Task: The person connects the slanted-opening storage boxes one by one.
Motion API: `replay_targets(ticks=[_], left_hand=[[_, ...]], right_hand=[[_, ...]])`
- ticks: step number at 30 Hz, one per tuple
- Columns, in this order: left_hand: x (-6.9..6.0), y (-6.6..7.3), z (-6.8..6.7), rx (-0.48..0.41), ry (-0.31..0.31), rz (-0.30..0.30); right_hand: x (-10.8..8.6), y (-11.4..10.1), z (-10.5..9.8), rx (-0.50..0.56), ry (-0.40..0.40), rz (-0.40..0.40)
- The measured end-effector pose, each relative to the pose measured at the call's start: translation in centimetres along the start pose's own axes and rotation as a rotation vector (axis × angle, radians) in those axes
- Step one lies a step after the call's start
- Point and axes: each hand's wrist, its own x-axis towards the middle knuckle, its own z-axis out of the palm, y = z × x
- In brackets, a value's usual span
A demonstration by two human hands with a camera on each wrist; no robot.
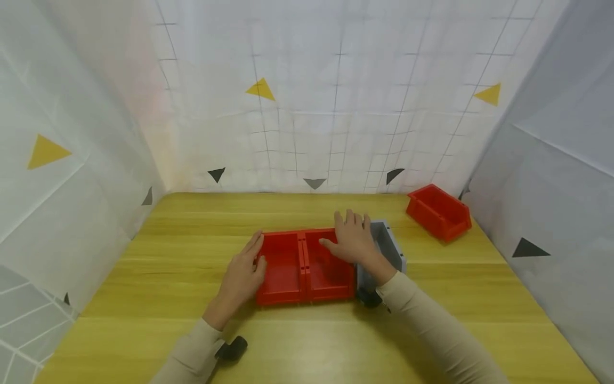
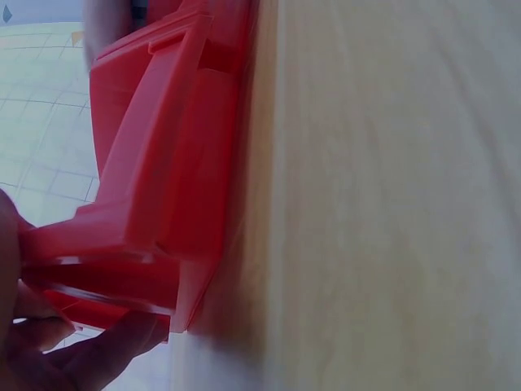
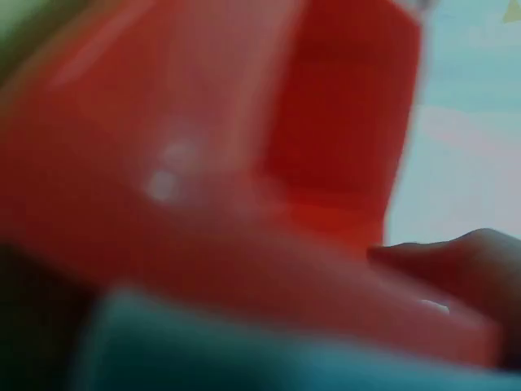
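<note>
Two red bins stand side by side on the table: a left red bin (image 1: pixel 281 266) and a right red bin (image 1: pixel 328 274). A grey bin (image 1: pixel 389 242) adjoins the right one. My left hand (image 1: pixel 242 277) touches the left bin's outer side wall, fingers fairly straight. In the left wrist view, its fingers (image 2: pixel 114 346) lie against the red plastic. Over the wall between the right red bin and the grey bin is my right hand (image 1: pixel 354 240), fingers spread towards the back rim and thumb out to the left. The right wrist view is blurred, with a digit (image 3: pixel 464 273) at a red rim.
Another red bin (image 1: pixel 438 213) sits apart at the back right of the wooden table (image 1: pixel 307 341). White sheets (image 1: pixel 297 138) with lines and triangles rise behind and at both sides. Dark wrist devices (image 1: pixel 232 349) are worn at both cuffs.
</note>
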Motion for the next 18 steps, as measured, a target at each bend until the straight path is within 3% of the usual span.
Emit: replay_targets(ticks=[5,18], left_hand=[[0.0,0.2,0.1,-0.001,-0.006,-0.005],[0.2,0.2,-0.2,-0.017,-0.006,-0.019]], right_hand=[[-0.2,0.5,1.9,0.003,0.000,0.007],[0.2,0.9,2.1,0.110,0.015,-0.015]])
